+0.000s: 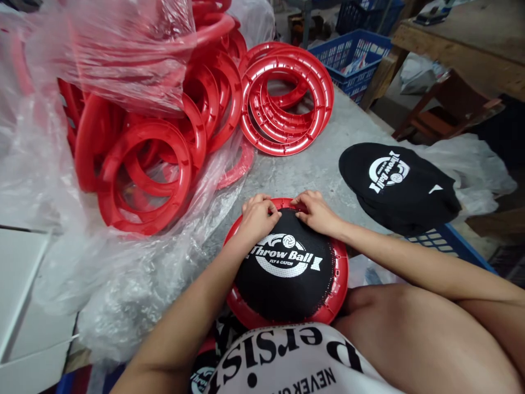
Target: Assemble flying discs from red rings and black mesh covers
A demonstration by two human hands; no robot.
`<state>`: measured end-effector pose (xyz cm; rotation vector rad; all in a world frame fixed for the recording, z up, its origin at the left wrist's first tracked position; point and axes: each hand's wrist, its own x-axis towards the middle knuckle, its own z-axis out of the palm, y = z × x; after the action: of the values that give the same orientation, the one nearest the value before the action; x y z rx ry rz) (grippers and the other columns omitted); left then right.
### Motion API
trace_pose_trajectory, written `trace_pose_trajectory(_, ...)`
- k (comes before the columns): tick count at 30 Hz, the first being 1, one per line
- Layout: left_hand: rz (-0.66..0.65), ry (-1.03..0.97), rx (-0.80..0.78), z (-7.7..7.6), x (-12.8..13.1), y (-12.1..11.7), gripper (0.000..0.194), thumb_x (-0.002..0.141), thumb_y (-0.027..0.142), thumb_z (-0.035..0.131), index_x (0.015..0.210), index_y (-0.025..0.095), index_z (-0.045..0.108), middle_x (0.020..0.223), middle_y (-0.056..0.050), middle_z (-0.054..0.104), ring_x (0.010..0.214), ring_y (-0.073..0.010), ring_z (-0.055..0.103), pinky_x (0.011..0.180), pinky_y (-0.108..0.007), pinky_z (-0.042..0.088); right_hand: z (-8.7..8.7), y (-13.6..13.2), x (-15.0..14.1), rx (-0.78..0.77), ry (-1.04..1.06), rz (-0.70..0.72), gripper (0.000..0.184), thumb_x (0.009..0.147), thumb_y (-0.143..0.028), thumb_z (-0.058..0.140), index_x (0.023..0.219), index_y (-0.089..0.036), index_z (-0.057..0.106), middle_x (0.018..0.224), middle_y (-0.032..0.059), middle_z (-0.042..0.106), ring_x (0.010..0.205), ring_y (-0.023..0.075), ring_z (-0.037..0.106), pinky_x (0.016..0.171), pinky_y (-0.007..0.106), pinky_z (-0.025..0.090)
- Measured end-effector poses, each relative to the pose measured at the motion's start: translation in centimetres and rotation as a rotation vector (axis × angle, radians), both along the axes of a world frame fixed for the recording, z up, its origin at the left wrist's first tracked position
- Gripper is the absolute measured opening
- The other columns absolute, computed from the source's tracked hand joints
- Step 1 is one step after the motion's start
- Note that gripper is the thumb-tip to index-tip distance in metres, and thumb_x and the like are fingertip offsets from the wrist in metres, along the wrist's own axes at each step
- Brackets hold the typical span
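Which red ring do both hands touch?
The ring in front of the shirt: left hand and right hand meet its far edge; the other rings lie untouched.

A round red ring point(341, 268) sits at the near side of the worktop point(348, 120). A black cloth point(283, 298) with white "Throw Ball" words covers its middle, words facing up.

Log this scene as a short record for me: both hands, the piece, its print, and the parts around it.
Left hand: at the far edge of the black fabric disc
Right hand: same edge, further right
Piece: disc framed by a red plastic ring
Print: white "Throw Ball" logo
Loose red rings: stacked on the gray tabletop; more at left amid clear plastic
Right side: black fabric pieces, same logo
Beyond: blue plastic basket
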<state>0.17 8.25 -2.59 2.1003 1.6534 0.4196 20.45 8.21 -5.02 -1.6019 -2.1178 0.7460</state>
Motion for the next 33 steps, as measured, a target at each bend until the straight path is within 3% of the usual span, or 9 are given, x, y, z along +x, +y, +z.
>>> trace_pose_trajectory(5, -0.088, 0.248, 0.239, 0.3, -0.3, -2.1, 0.014, 0.083, 0.030, 0.072, 0.088, 0.017, 0.072, 0.141, -0.019, 0.056, 0.138, -0.0408, 0.043, 0.114, -0.062, 0.031, 0.0, 0.0, 0.1, -0.001, 0.005, 0.016, 0.028, 0.081, -0.016, 0.065, 0.108, -0.021, 0.064, 0.113, 0.0086, 0.062, 0.111, 0.0286, 0.049, 0.100, 0.044, 0.041)
trace_pose_trajectory(10, -0.126, 0.169, 0.170, -0.7, -0.6, -2.3, 0.004, 0.083, 0.021, 0.069, 0.085, 0.018, 0.067, 0.149, -0.018, 0.049, 0.148, -0.0388, 0.031, 0.116, -0.061, 0.031, 0.0, -0.1, 0.1, 0.010, -0.003, 0.014, 0.026, 0.082, -0.015, 0.064, 0.107, -0.021, 0.065, 0.113, 0.0091, 0.062, 0.110, 0.0286, 0.050, 0.100, 0.045, 0.041)
trace_pose_trajectory(13, -0.036, 0.056, 0.142, -0.8, -0.7, -1.9, 0.010, 0.080, 0.020, 0.071, 0.079, 0.021, 0.061, 0.144, -0.013, 0.053, 0.143, -0.0355, 0.037, 0.114, -0.058, 0.035, -0.1, 0.0, 0.1, 0.017, 0.001, 0.015, 0.026, 0.082, -0.016, 0.064, 0.107, -0.022, 0.065, 0.112, 0.0088, 0.063, 0.109, 0.0284, 0.050, 0.099, 0.045, 0.042)
trace_pose_trajectory(16, -0.029, 0.083, 0.245, 0.1, -0.5, -2.0, 0.011, 0.080, 0.019, 0.070, 0.079, 0.021, 0.060, 0.137, -0.012, 0.056, 0.133, -0.0350, 0.044, 0.108, -0.055, 0.038, -0.1, 0.0, 0.1, 0.011, -0.001, 0.017, 0.026, 0.082, -0.016, 0.064, 0.107, -0.021, 0.065, 0.113, 0.0088, 0.063, 0.110, 0.0286, 0.050, 0.099, 0.045, 0.042)
trace_pose_trajectory(18, -0.093, 0.178, 0.280, 0.7, -0.2, -2.4, 0.005, 0.084, 0.019, 0.065, 0.083, 0.021, 0.061, 0.122, -0.014, 0.064, 0.121, -0.0348, 0.052, 0.101, -0.054, 0.040, -0.1, 0.0, 0.1, 0.004, -0.006, 0.019, 0.026, 0.081, -0.016, 0.064, 0.107, -0.020, 0.065, 0.113, 0.0093, 0.063, 0.110, 0.0289, 0.049, 0.101, 0.045, 0.041)
trace_pose_trajectory(22, -0.125, 0.284, 0.169, 1.1, 0.3, -2.6, 0.005, 0.090, 0.021, 0.058, 0.090, 0.019, 0.062, 0.089, -0.012, 0.070, 0.096, -0.0332, 0.062, 0.090, -0.051, 0.042, 0.1, 0.0, 0.1, -0.003, -0.002, 0.022, 0.027, 0.082, -0.016, 0.064, 0.108, -0.020, 0.065, 0.114, 0.0101, 0.062, 0.110, 0.0291, 0.049, 0.102, 0.046, 0.041)
trace_pose_trajectory(27, -0.049, 0.238, 0.153, 0.3, 0.2, -1.7, 0.014, 0.092, 0.033, 0.060, 0.093, 0.020, 0.066, 0.089, -0.012, 0.073, 0.094, -0.0322, 0.064, 0.092, -0.049, 0.041, 0.0, 0.0, 0.1, 0.000, 0.001, 0.015, 0.026, 0.082, -0.016, 0.064, 0.107, -0.021, 0.065, 0.113, 0.0089, 0.062, 0.110, 0.0287, 0.049, 0.101, 0.045, 0.041)
trace_pose_trajectory(33, -0.059, 0.193, 0.188, 0.2, -0.1, -0.9, 0.011, 0.089, 0.026, 0.061, 0.080, 0.023, 0.067, 0.088, -0.008, 0.071, 0.093, -0.0293, 0.061, 0.093, -0.048, 0.042, 0.2, -0.1, 0.0, -0.019, -0.002, 0.010, 0.027, 0.082, -0.017, 0.063, 0.108, -0.021, 0.065, 0.115, 0.0091, 0.062, 0.111, 0.0291, 0.049, 0.102, 0.045, 0.041)
